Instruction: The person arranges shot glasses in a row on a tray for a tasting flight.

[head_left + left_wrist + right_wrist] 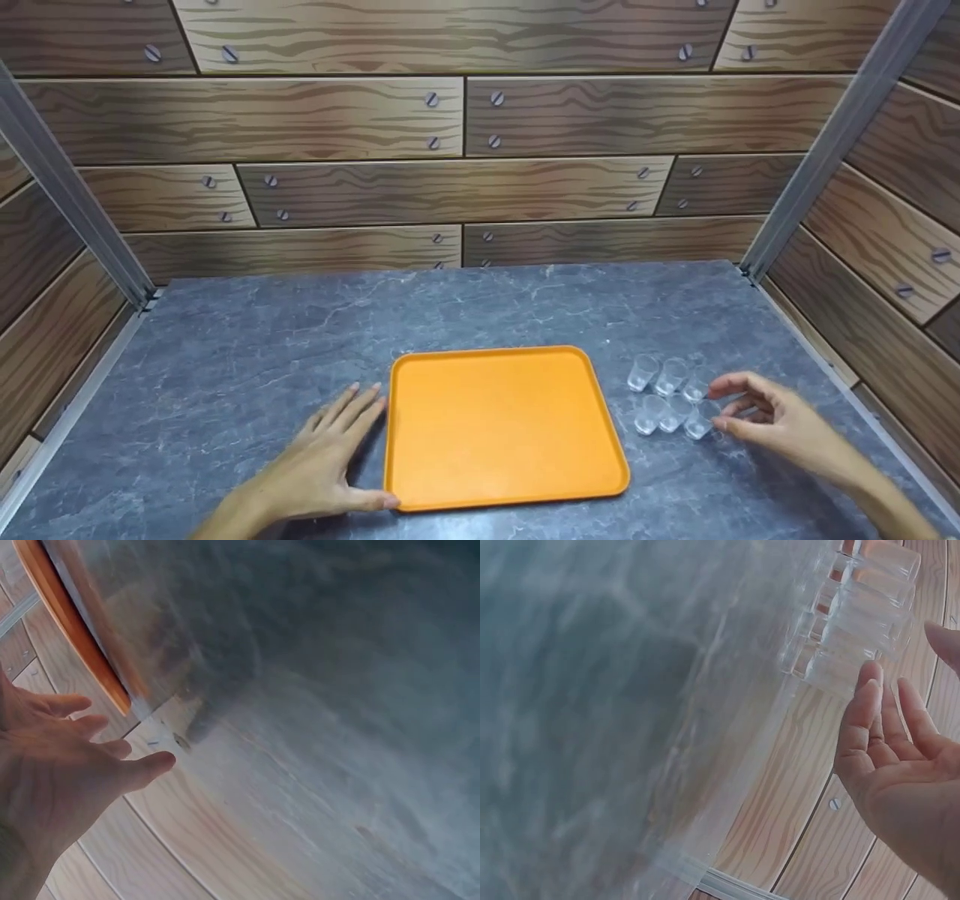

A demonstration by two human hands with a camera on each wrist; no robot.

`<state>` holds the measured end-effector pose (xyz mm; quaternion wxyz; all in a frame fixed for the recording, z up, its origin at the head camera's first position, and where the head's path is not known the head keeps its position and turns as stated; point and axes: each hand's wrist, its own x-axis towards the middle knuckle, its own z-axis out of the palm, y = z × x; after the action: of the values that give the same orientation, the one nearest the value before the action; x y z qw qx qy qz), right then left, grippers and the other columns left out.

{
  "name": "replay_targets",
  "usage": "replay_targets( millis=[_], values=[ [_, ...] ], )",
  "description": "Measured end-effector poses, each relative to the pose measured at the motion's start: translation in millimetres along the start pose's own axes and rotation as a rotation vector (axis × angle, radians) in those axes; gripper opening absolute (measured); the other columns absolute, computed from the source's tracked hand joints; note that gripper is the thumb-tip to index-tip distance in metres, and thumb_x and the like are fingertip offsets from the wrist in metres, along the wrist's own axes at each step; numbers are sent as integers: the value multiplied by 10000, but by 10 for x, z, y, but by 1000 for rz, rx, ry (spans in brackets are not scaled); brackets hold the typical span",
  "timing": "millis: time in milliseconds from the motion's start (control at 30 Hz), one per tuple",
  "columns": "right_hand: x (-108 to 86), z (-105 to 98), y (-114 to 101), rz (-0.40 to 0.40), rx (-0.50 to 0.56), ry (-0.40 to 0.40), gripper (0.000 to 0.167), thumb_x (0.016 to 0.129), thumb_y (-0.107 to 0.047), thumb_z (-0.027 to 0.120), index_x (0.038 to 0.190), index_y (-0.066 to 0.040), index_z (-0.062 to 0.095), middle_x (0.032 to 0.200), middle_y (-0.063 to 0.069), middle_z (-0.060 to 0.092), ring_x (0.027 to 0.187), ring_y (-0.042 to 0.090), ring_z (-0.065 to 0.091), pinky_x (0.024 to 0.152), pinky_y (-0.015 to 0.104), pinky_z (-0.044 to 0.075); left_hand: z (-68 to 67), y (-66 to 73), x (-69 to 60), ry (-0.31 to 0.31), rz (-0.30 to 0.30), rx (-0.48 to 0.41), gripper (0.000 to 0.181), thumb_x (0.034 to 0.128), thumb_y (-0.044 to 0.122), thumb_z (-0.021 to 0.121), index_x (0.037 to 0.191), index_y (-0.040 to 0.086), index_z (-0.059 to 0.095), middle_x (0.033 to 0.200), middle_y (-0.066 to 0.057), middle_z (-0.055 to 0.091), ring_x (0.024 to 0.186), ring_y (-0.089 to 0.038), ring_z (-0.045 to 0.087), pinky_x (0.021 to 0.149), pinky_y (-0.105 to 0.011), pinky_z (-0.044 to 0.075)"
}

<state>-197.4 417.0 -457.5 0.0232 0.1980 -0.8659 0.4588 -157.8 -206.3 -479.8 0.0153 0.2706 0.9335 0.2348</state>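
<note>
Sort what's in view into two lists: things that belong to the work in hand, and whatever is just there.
Likely part of the work:
orange tray, with the left hand at its left side
six clear cups in two rows, the right hand close by

Just there:
grey tabletop
wood-patterned walls
metal posts

The back wall (322, 116) was covered with brown wooden planks with dark wavy grain, and round grey slotted screw heads (497, 98) were visible near their ends. The left wall (45, 315) and the right wall (885, 225) carried the same pattern. A straight grey metal post (64, 187) rose at each far corner of the table (285, 322), whose dark blue-grey surface showed thin pale veins, similar to marble. The left wall looked darker than the middle of the back wall.
</note>
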Motion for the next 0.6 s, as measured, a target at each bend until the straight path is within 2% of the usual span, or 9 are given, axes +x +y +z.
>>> replay_targets(
  millis=[233,433,600],
  values=[
    [15,16,25,-2,7,-74,400,967,30,803,1339,51,656,1230,129,735,946,127,725,749,325,632,16,-8,38,-38,12,-13,1256,832,834,757,1727,76,309,1785,-148,256,1616,-502,183,1127,-847,244],
    [11,16,77,-28,19,-120,380,962,94,767,1324,76,652,1209,179,734,938,100,717,758,317,632,15,-19,99,-95,15,-22,1255,836,823,764,1728,70,302,1796,-128,232,1624,-489,161,1141,-837,230],
    [7,2,108,-12,4,-137,374,961,79,776,1316,50,662,1213,193,730,937,99,720,765,310,630,15,-47,130,-104,28,-23,1243,836,804,781,1719,60,320,1793,-128,242,1625,-484,164,1147,-834,221]
  ],
)
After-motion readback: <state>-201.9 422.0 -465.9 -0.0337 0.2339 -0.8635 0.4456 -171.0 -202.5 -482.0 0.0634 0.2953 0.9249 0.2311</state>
